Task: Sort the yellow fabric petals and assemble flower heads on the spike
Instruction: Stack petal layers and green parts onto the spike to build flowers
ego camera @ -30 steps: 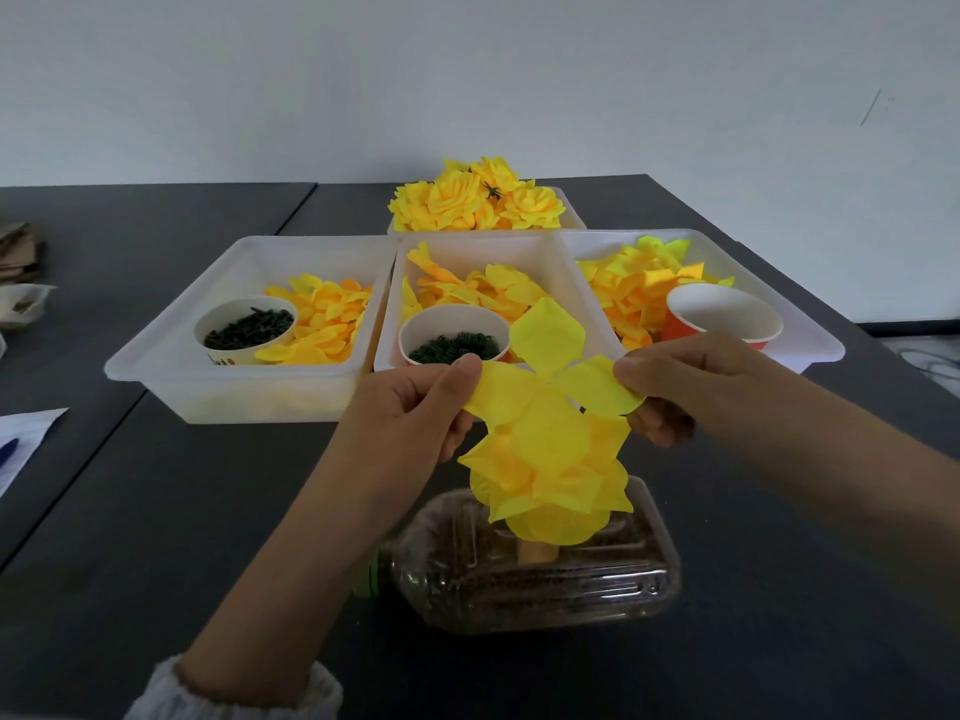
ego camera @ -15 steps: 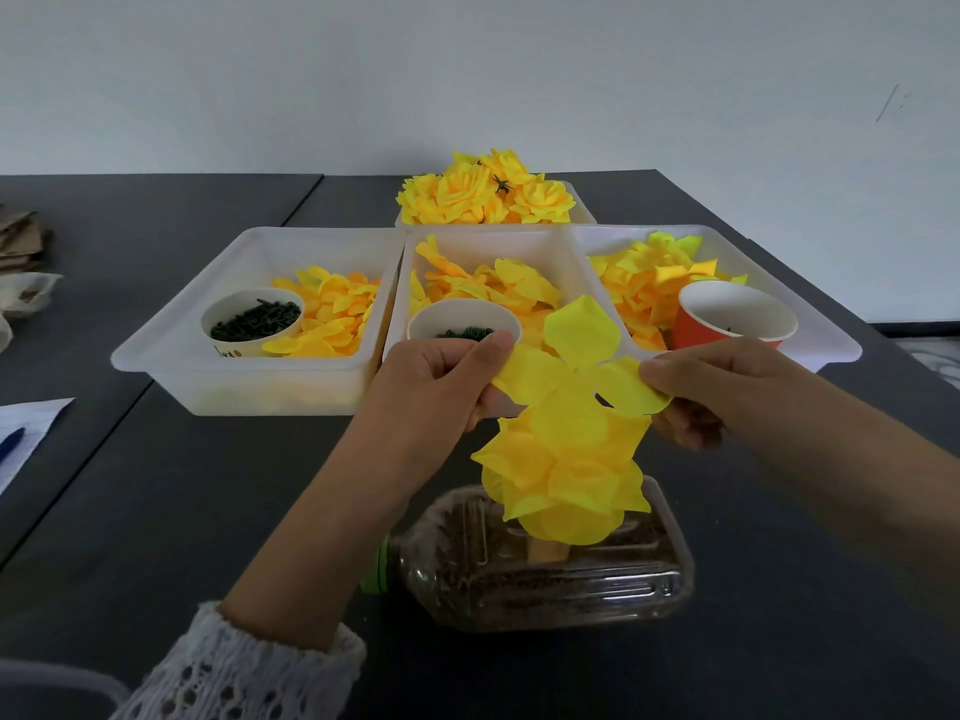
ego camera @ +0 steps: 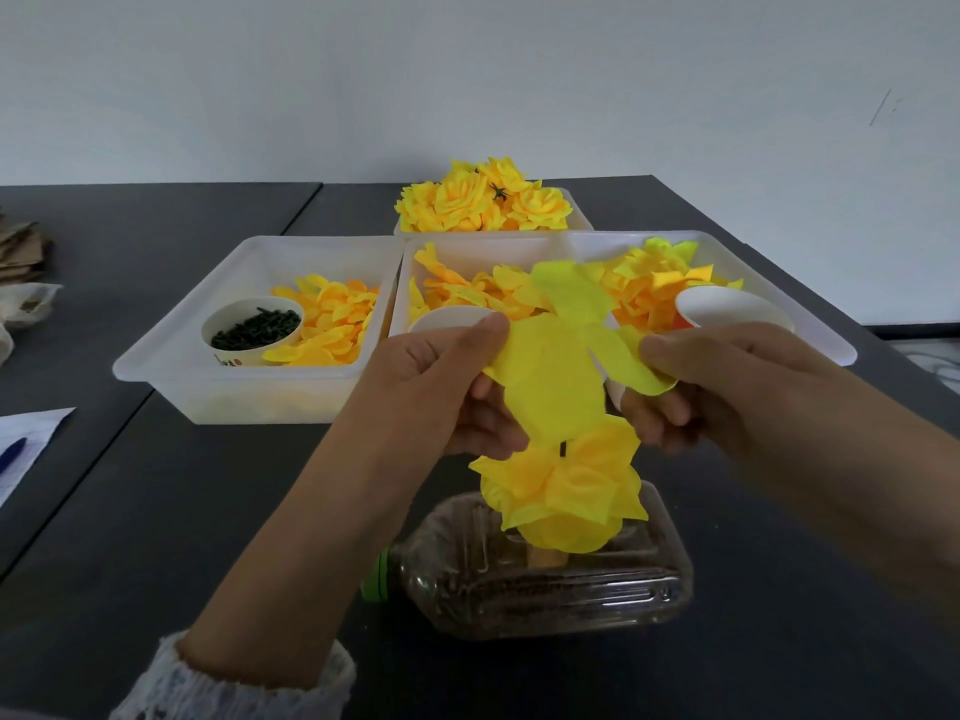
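Dark table [ego camera: 156, 511]; hands pinch petal layer [ego camera: 558, 376] flat, lobes spread sideways, above upright spike [ego camera: 562, 449].

A single head-worn camera looks forward and down, close over both hands, across the dark counter [ego camera: 156, 511] toward its far edge.

You have almost no writing to read here. The white paper cup [ego camera: 253, 330] of dark green bits in the left tray carries small red-orange marks low on its side, too small and blurred to make out. The ruled paper sheet [ego camera: 26, 449] at the left edge shows no legible words.
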`<state>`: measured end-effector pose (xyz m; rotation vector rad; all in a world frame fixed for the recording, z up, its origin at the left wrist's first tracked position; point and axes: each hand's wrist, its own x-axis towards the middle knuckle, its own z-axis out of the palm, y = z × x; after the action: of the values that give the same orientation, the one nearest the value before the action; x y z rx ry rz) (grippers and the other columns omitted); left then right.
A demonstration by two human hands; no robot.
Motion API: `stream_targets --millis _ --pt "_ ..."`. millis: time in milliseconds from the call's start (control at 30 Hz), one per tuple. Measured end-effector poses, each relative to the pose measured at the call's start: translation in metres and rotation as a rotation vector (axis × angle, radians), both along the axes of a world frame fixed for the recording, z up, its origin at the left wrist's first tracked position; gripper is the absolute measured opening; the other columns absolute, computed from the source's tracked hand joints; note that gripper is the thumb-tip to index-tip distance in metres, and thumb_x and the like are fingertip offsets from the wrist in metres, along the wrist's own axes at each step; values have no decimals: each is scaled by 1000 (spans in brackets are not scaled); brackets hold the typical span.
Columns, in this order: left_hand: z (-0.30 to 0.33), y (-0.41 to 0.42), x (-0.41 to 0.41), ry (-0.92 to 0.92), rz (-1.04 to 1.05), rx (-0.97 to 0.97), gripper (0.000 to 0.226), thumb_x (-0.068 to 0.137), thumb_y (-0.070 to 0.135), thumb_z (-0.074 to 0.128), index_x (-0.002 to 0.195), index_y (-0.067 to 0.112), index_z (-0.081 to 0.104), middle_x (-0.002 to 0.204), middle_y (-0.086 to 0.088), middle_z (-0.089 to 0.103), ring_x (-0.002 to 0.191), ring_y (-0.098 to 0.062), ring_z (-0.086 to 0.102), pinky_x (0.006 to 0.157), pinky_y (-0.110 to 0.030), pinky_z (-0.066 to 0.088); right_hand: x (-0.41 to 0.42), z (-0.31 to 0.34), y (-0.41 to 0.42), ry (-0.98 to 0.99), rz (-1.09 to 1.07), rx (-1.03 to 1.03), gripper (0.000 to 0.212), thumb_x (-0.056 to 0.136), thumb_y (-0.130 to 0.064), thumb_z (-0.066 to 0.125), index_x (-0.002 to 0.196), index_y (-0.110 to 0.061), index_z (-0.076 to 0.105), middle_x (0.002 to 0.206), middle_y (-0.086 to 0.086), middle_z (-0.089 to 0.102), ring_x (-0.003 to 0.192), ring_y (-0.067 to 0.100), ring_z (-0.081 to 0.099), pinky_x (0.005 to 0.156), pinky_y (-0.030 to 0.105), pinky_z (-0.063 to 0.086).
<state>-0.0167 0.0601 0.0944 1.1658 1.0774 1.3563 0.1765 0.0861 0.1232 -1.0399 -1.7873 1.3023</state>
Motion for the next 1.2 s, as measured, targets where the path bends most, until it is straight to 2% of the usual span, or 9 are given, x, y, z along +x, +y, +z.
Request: stream_targets --millis 133,300,467,667,800,900,1000,1100,1200 --pt "-1 3 -6 -220 -79 -190 48 83 36 55 38 18 55 55 -2 66 51 -13 68 59 -31 59 0 -2 -4 -11 -58 0 54 95 -24 45 42 -16 53 62 3 61 67 21 49 67 32 37" --pt "-6 0 -8 -228 -103 -230 39 74 36 58 40 17 56 66 -8 68 58 -14 69 60 -28 59 0 -11 -8 -62 -132 89 46 92 -25 51 49 -10 55 51 -4 52 52 1 52 53 6 37" --pt "-8 0 -8 -176 -75 -264 51 87 31 54 39 16 58 55 -5 62 47 -9 63 46 -20 56 1 -19 -7 -137 -177 99 44 92 -26 50 50 -15 52 51 -6 46 51 4 40 60 21 34" --pt "-9 5 -6 -176 -76 -270 44 94 27 51 53 10 52 50 -5 62 42 -8 62 44 -18 54 2 -23 -8 -89 -220 97 48 93 -24 51 47 -15 52 49 -8 46 48 0 42 55 9 36" --pt "-11 9 -7 -210 -64 -283 38 91 29 54 59 9 52 68 -13 62 49 -11 65 45 -20 54 0 -23 -7 -77 -226 106 43 93 -27 51 53 -12 57 52 -7 49 64 20 50 66 27 38" --pt "-11 10 -7 -205 -54 -293 41 90 29 55 53 11 52 89 -24 58 52 -12 66 44 -20 54 -2 -23 -5 -69 -233 114 42 92 -28 51 54 -12 58 53 -4 48 66 22 49 66 30 37" --pt "-10 10 -5 -185 -62 -289 43 90 30 55 50 14 54 99 -25 53 53 -12 65 43 -19 53 -2 -24 -4 -66 -243 81 42 92 -30 51 53 -16 61 53 -4 49 82 41 55 66 28 39" --pt "-9 11 -5 -158 -54 -290 48 88 31 56 43 17 58 97 -24 53 54 -12 63 43 -18 52 -1 -25 -4 -59 -244 48 45 92 -32 52 49 -22 61 52 -5 51 87 39 57 66 27 40" --pt "-12 15 -6 -147 -43 -305 49 90 30 55 43 16 59 77 -18 60 50 -10 65 43 -18 52 0 -28 -3 -52 -243 33 48 92 -31 52 46 -22 58 50 -7 49 78 34 56 65 27 38"
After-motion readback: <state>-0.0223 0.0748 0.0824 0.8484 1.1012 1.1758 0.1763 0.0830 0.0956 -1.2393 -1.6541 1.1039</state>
